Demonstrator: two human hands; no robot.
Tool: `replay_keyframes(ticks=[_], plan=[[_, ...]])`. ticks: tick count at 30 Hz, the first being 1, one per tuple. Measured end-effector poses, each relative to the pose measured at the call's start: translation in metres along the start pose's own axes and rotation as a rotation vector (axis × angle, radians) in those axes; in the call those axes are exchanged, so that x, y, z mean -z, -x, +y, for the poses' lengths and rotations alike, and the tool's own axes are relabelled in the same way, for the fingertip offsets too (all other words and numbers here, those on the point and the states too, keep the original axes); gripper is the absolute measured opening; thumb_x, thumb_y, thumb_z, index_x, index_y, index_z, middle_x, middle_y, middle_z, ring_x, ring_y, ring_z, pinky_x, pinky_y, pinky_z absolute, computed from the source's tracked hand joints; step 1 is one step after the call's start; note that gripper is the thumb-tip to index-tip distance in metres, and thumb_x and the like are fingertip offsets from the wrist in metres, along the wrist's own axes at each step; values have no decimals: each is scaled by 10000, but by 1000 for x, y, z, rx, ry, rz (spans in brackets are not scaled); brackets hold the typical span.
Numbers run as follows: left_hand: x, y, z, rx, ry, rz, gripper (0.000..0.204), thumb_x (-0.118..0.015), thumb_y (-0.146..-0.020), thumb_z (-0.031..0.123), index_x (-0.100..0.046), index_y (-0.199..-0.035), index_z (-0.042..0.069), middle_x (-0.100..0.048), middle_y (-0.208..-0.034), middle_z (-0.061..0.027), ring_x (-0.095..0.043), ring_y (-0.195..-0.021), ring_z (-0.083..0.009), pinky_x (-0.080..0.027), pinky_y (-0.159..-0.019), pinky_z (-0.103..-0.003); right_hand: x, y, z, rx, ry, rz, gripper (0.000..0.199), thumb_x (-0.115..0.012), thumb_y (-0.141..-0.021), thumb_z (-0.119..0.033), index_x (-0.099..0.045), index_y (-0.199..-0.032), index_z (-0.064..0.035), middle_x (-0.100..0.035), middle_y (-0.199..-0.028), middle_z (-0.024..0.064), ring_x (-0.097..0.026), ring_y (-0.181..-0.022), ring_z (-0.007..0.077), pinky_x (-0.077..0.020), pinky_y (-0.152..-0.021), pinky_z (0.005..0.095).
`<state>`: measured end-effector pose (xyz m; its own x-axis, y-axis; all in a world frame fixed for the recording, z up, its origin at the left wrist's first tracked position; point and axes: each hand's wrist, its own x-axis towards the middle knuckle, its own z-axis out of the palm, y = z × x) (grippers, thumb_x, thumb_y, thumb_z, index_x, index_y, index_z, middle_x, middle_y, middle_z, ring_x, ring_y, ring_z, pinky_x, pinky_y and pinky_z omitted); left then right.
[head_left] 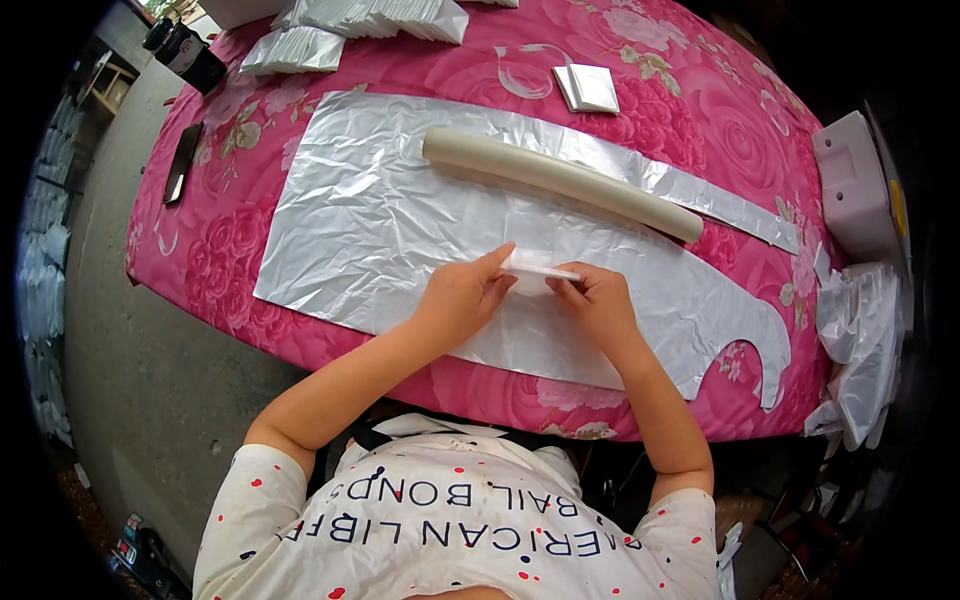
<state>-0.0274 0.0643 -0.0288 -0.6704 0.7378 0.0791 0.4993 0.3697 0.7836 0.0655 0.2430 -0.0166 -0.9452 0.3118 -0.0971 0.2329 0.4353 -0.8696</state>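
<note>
We see both hands pinched on one small folded white packet, thin and flat like folded plastic film. The left hand clamps its left end between thumb and fingers; the right hand nips its right edge with the fingertips. The packet sits just above a large translucent plastic sheet, crinkled and glossy, cut with a curved notch at its right end, which lies spread on the table.

Across the sheet, just beyond the hands, we count one long beige roll, a smooth tube lying at a slant from upper left to lower right. A narrow strip of the same film runs along behind it towards the right edge.

The table wears a pink cloth with a rose print. Near its far edge we find one small square white folded packet, with a curl of clear film to its left. Further left lie two stacks of folded whitish packets, one close to the left edge and a bigger one at the top. One flat dark slab, perhaps a phone, lies near the left rim, and a dark bottle stands at the far left corner.

At the right side we see one white box-like object and a loose heap of crumpled film below it.
</note>
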Motion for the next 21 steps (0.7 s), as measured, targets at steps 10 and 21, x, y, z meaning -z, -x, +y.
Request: replay_keyframes(ticks=[10, 21], plan=[[18, -24, 16, 305, 73, -60, 697, -671, -770, 138, -317, -1326, -88, -624, -998, -168, -631, -728, -183, -491, -666, -276, 15, -33, -26, -418, 41, -195, 292, -605, -829, -242, -658, -746, 32, -598, -563, 82, -578, -482, 130, -440, -471, 267], [-36, -18, 9, -188, -468, 15, 892, -587, -783, 451, -187, -1371, -87, -202, -1430, -261, -163, -1359, -359, -138, -1100, -453, 10, -37, -19, -389, 77, -205, 276, -606, -822, -216, -665, -759, 46, -617, -586, 113, -600, -497, 148, -460, -513, 280]])
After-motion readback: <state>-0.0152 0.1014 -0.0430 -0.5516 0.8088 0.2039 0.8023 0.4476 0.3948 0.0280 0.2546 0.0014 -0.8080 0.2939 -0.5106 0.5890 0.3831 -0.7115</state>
